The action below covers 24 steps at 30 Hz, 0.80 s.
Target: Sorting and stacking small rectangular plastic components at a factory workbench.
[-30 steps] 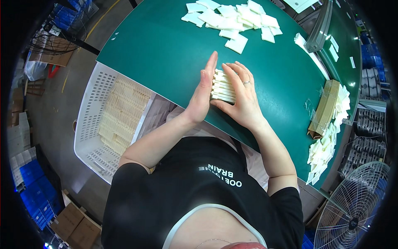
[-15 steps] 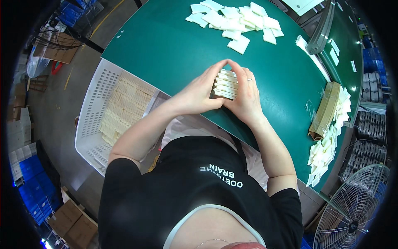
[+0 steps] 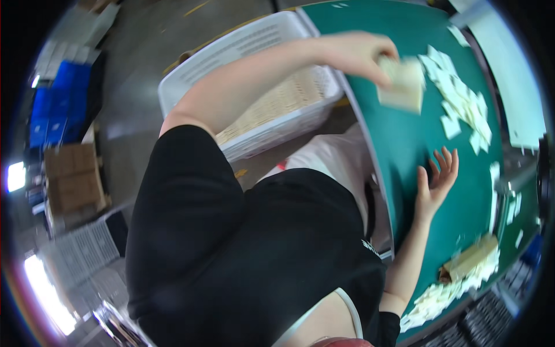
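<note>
My left hand [image 3: 361, 53] grips a stack of flat cream-coloured square pieces [image 3: 406, 87] above the green table, its fingers curled around one end. Motion blurs both the hand and the stack. Over the table's nearer part, my right hand [image 3: 438, 182] is empty, with its fingers spread. Beside my left forearm stands a white perforated plastic basket [image 3: 277, 120], holding rows of similar cream pieces [image 3: 289, 95] packed on edge. The forearm hides part of the basket.
Loose cream pieces [image 3: 459, 95] lie in a heap on the green table [image 3: 370, 133] beyond the stack. A cardboard trough [image 3: 471, 258] sits beside another heap [image 3: 445, 298] near the table's right end. Cartons [image 3: 72, 179] and blue crates [image 3: 63, 110] stand at the left.
My view has swung left toward the basket. Both hands were around the stack; the right has let go and come away, while the left carries the stack toward the basket side.
</note>
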Each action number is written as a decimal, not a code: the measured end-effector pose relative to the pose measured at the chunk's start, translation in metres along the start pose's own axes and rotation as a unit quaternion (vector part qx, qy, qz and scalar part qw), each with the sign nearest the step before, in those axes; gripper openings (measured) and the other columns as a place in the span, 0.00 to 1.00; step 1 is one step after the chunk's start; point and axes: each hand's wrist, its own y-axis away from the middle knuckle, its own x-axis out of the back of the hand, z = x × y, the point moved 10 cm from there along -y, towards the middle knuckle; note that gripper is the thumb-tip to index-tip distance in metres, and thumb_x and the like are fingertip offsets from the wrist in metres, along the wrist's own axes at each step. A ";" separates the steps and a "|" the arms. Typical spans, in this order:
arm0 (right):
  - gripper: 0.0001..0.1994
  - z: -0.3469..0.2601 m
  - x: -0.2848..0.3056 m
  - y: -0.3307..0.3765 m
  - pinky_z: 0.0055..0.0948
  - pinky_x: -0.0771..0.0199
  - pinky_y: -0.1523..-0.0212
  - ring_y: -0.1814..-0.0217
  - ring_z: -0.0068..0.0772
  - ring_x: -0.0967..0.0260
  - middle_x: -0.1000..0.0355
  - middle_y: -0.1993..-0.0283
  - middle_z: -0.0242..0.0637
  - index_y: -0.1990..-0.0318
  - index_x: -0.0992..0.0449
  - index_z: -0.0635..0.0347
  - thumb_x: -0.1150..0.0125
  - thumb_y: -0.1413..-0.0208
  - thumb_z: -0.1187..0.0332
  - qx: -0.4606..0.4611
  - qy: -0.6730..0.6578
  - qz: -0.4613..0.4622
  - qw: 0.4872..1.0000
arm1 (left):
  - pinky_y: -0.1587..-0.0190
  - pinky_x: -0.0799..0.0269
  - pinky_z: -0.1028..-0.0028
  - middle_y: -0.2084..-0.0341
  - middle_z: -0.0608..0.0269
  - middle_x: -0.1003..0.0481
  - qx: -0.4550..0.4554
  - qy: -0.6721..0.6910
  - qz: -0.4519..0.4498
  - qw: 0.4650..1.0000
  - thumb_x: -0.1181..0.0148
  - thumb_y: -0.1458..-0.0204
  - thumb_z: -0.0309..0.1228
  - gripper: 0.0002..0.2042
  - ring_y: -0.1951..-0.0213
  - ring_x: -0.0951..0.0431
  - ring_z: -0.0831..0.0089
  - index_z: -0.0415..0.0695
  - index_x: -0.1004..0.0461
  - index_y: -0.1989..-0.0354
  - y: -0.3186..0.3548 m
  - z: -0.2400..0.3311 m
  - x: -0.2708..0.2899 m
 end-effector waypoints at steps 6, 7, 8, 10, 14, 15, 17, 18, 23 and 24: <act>0.18 -0.013 -0.025 -0.001 0.34 0.34 0.40 0.40 0.39 0.32 0.31 0.40 0.44 0.44 0.25 0.63 0.37 0.43 0.77 0.069 0.172 -0.109 0.977 | 0.44 0.30 0.69 0.50 0.58 0.24 0.315 0.082 0.325 0.888 0.34 0.49 0.36 0.27 0.47 0.24 0.70 0.39 0.31 0.41 0.311 -0.210 0.089; 0.15 -0.009 -0.026 -0.002 0.34 0.34 0.39 0.39 0.39 0.32 0.30 0.41 0.44 0.47 0.24 0.64 0.38 0.42 0.77 0.058 0.175 -0.109 0.977 | 0.46 0.28 0.70 0.50 0.56 0.23 0.376 0.071 0.352 0.854 0.31 0.51 0.38 0.28 0.49 0.22 0.68 0.41 0.29 0.42 0.366 -0.248 0.072; 0.16 -0.006 -0.026 -0.001 0.35 0.34 0.39 0.39 0.40 0.33 0.31 0.41 0.44 0.46 0.25 0.63 0.38 0.42 0.77 0.060 0.195 -0.109 0.973 | 0.47 0.27 0.69 0.51 0.55 0.22 0.431 0.042 0.337 0.836 0.30 0.54 0.40 0.30 0.50 0.22 0.67 0.41 0.29 0.43 0.404 -0.272 0.048; 0.17 -0.010 -0.041 0.001 0.35 0.34 0.39 0.38 0.41 0.33 0.31 0.40 0.44 0.45 0.25 0.63 0.38 0.42 0.77 0.061 0.217 -0.109 0.968 | 0.47 0.26 0.66 0.52 0.54 0.22 0.522 -0.023 0.282 0.805 0.28 0.59 0.42 0.33 0.50 0.21 0.62 0.42 0.29 0.43 0.457 -0.310 -0.003; 0.21 -0.046 -0.088 0.009 0.41 0.40 0.35 0.35 0.46 0.37 0.33 0.37 0.44 0.41 0.28 0.60 0.37 0.43 0.72 0.123 0.322 -0.148 0.927 | 0.43 0.28 0.61 0.48 0.52 0.27 0.566 -0.144 0.186 0.790 0.27 0.64 0.44 0.37 0.46 0.26 0.56 0.42 0.30 0.42 0.488 -0.367 -0.065; 0.23 -0.047 -0.095 0.010 0.43 0.42 0.34 0.34 0.48 0.38 0.33 0.36 0.44 0.40 0.29 0.60 0.36 0.43 0.70 0.133 0.360 -0.156 0.910 | 0.43 0.28 0.61 0.48 0.52 0.27 0.564 -0.141 0.183 0.793 0.27 0.64 0.44 0.37 0.46 0.26 0.56 0.42 0.30 0.42 0.488 -0.378 -0.070; 0.23 -0.044 -0.100 0.010 0.45 0.45 0.33 0.34 0.48 0.38 0.34 0.35 0.43 0.39 0.29 0.59 0.37 0.43 0.67 0.133 0.383 -0.165 0.899 | 0.42 0.30 0.61 0.47 0.52 0.30 0.597 -0.152 0.138 0.776 0.28 0.64 0.43 0.37 0.42 0.30 0.54 0.42 0.31 0.42 0.488 -0.398 -0.083; 0.23 -0.044 -0.102 0.010 0.45 0.44 0.33 0.34 0.48 0.38 0.33 0.35 0.43 0.39 0.29 0.59 0.37 0.43 0.67 0.139 0.391 -0.164 0.895 | 0.42 0.30 0.61 0.47 0.52 0.30 0.595 -0.148 0.135 0.778 0.28 0.64 0.43 0.37 0.42 0.30 0.54 0.42 0.31 0.42 0.486 -0.404 -0.085; 0.23 -0.048 -0.107 0.011 0.44 0.43 0.33 0.34 0.48 0.38 0.33 0.36 0.44 0.40 0.29 0.60 0.37 0.43 0.67 0.133 0.415 -0.161 0.886 | 0.36 0.35 0.60 0.42 0.51 0.35 0.499 -0.167 0.205 0.825 0.28 0.60 0.35 0.35 0.39 0.35 0.53 0.43 0.34 0.40 0.465 -0.415 -0.094; 0.23 -0.048 -0.108 0.011 0.44 0.43 0.33 0.34 0.48 0.38 0.33 0.36 0.44 0.40 0.29 0.60 0.37 0.43 0.67 0.131 0.419 -0.162 0.884 | 0.36 0.35 0.60 0.42 0.51 0.35 0.497 -0.163 0.202 0.828 0.28 0.60 0.35 0.35 0.39 0.35 0.53 0.43 0.34 0.40 0.469 -0.417 -0.101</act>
